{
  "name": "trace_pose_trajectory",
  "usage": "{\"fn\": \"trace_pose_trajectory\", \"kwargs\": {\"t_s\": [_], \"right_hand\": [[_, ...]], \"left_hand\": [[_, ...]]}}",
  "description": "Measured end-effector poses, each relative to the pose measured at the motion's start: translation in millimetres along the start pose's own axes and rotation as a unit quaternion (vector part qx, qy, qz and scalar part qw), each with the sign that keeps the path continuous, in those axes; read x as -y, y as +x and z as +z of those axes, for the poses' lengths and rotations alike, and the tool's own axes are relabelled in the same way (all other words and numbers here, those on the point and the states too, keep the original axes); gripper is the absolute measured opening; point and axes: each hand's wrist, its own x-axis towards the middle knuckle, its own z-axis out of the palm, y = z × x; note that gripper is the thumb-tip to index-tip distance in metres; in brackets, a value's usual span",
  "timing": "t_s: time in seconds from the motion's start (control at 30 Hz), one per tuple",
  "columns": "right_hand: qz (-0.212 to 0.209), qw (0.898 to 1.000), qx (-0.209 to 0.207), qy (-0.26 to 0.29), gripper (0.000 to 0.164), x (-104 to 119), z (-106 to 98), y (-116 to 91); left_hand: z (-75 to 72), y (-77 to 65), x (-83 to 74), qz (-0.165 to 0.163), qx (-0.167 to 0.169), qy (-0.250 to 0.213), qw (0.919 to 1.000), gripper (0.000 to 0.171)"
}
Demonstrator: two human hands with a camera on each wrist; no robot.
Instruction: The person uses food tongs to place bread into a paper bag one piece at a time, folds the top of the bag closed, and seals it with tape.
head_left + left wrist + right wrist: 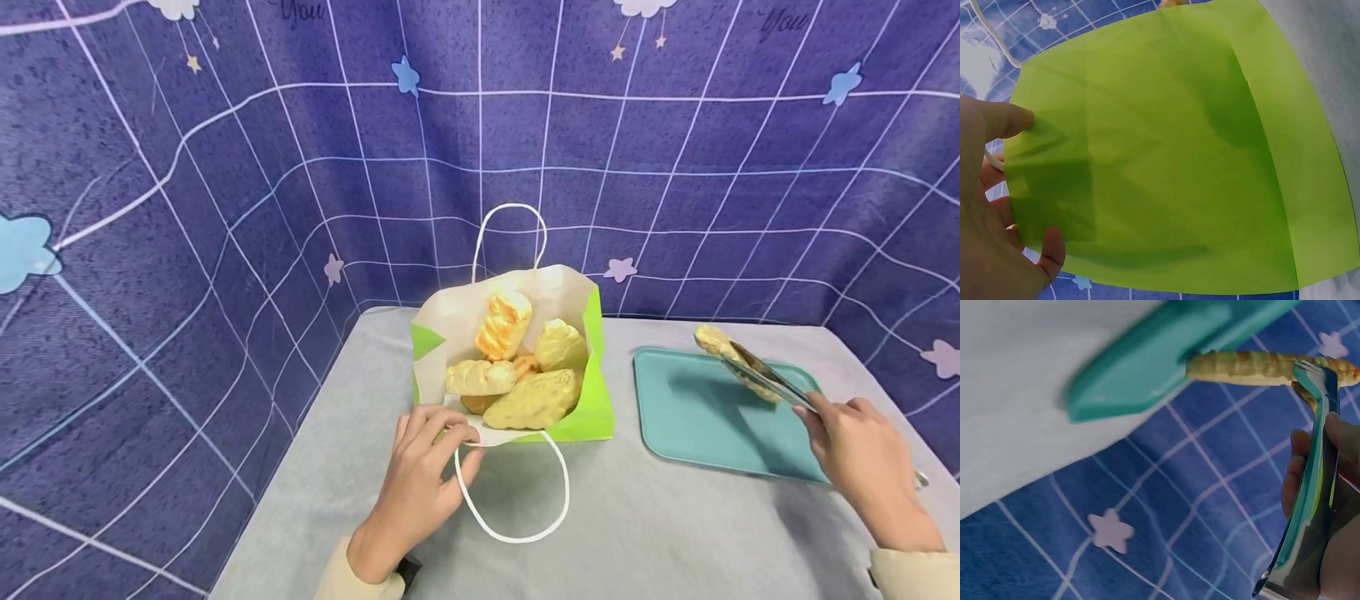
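A green paper bag (599, 400) with a white inside and white cord handles stands in the middle, holding several breads, among them a braided roll (480, 377) and a long speckled loaf (536, 400). My left hand (427, 467) grips its near rim, fingers over the edge; the left wrist view shows the bag's green side (1172, 162) and the thumb on it. On the right, my right hand (866, 454) holds metal tongs (780, 382). Their tips pinch a long bumpy bread (1241, 367), raised above the teal tray (705, 421).
The grey-white cloth (337, 400) covers the table. Behind and beside it hangs a blue-purple curtain (570, 192) with grid lines and stars. The front cord handle (517, 540) loops onto the cloth near my left hand.
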Motion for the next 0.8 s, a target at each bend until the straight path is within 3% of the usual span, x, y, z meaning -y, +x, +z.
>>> {"fn": "trace_pose_trajectory", "kwargs": {"t_s": [0.27,0.57,0.7,0.8], "right_hand": [[-0.013,0.999,-0.042,0.007,0.022,30,-39,25],[-0.018,0.988,-0.137,0.064,0.031,77,-77,51],[-0.019,0.972,-0.203,0.121,0.028,105,-88,62],[-0.014,0.948,-0.258,0.187,0.023,127,-91,72]], "left_hand": [[0.9,0.9,0.6,-0.005,0.002,0.002,1.0000,0.008],[-0.1,0.3,-1.1,-0.020,0.012,-0.001,0.9997,0.008],[-0.4,-0.1,-1.9,-0.019,0.013,0.000,0.9997,0.008],[-0.2,-0.7,-2.3,-0.020,0.015,-0.003,0.9997,0.008]]}}
